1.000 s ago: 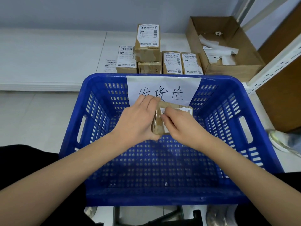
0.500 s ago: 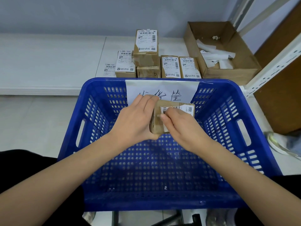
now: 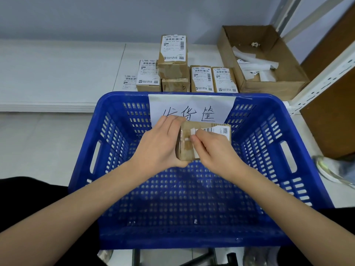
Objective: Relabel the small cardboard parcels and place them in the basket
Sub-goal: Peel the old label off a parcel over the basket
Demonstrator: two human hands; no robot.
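I hold a small cardboard parcel [image 3: 187,145] above the blue plastic basket [image 3: 115,150]. My left hand [image 3: 160,145] grips its left side. My right hand [image 3: 213,148] pinches the edge of the white shipping label [image 3: 219,129] on the parcel's top, and that edge is lifted off the cardboard. The basket's floor is bare, and a handwritten paper sign [image 3: 192,108] is taped to its far wall. Behind the basket several more labelled parcels [image 3: 173,56] are stacked on the white table.
An open cardboard box [image 3: 269,81] with peeled white paper scraps stands at the back right. A white metal shelf post [image 3: 326,73] and a brown panel [image 3: 330,116] rise on the right. A loose label [image 3: 129,81] lies left of the parcel stack.
My right hand has peeled the label's left edge further off the parcel, baring more cardboard. The left hand keeps its hold. The view has tilted slightly.
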